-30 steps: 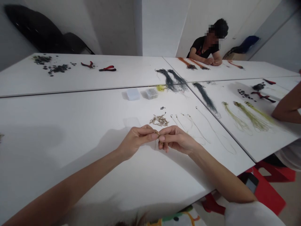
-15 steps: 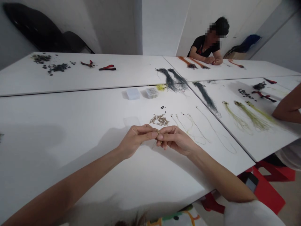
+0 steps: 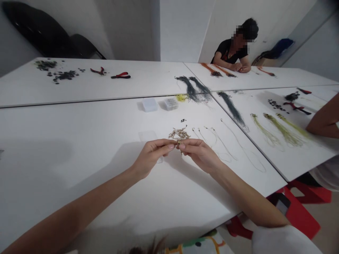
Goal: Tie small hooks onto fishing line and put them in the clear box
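Note:
Above the white table [image 3: 111, 204], my left hand [image 3: 151, 154] and my right hand [image 3: 200, 153] meet with thumbs and forefingers pinched. A small gold-coloured piece [image 3: 179, 142] shows between the fingertips, and a bit of it hangs below the right fingers. Its exact kind is too small to make out. Just beyond my hands lies a loose pile of thin gold-coloured pieces [image 3: 180, 133]. Right of the pile, several thin pale cords with small dark ends [image 3: 224, 143] are laid out. A clear plastic lid or tray [image 3: 148, 136] lies partly behind my left hand.
Farther back are a whitish box [image 3: 149, 105], a clear box of small pieces [image 3: 171, 104] and dark cord bundles [image 3: 192, 90]. Pliers [image 3: 121, 75] lie across the table seam. Yellow-green bundles [image 3: 284, 130] lie near another person's arm [image 3: 324, 118]. A person [image 3: 234, 53] sits opposite.
My fingertips have shifted slightly away from me and drawn a little apart, with the small piece now turned and hanging lower at the right fingers. The table items are unchanged.

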The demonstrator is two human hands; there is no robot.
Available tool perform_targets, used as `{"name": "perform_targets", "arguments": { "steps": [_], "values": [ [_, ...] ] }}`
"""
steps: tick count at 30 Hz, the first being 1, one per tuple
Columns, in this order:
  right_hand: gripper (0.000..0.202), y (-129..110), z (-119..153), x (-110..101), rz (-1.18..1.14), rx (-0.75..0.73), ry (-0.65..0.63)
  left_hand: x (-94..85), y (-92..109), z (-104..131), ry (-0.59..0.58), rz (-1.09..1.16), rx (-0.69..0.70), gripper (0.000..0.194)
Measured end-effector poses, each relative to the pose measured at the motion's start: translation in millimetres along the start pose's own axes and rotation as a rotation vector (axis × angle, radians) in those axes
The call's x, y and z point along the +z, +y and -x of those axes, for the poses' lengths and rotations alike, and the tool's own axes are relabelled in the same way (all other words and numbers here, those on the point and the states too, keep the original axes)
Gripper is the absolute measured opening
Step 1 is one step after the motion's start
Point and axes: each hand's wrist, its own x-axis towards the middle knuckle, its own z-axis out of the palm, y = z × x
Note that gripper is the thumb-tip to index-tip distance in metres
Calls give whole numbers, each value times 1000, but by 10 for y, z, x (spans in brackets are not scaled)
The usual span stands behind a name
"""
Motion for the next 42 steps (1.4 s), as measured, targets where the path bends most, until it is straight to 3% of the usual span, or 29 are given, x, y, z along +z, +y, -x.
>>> {"name": "perform_targets", "arguments": {
  "steps": [7, 21, 29, 38, 42],
  "values": [
    [10, 34, -26, 9, -114, -42, -28, 142, -4, 11, -178, 140, -82, 23],
    [12, 97, -23, 36, -110, -78, 114, 162, -52, -42, -77, -61, -2, 23],
    [10, 130, -21, 64, -197, -80, 77, 140, -68, -36, -95, -113, 21, 24],
    [11, 125, -23, 69, -233, -64, 48, 142, -66, 4, -128, -79, 7, 18],
    [11, 98, -16, 78, -242, -69, 17, 151, -68, -4, -171, 99, -34, 22]
  ]
}}
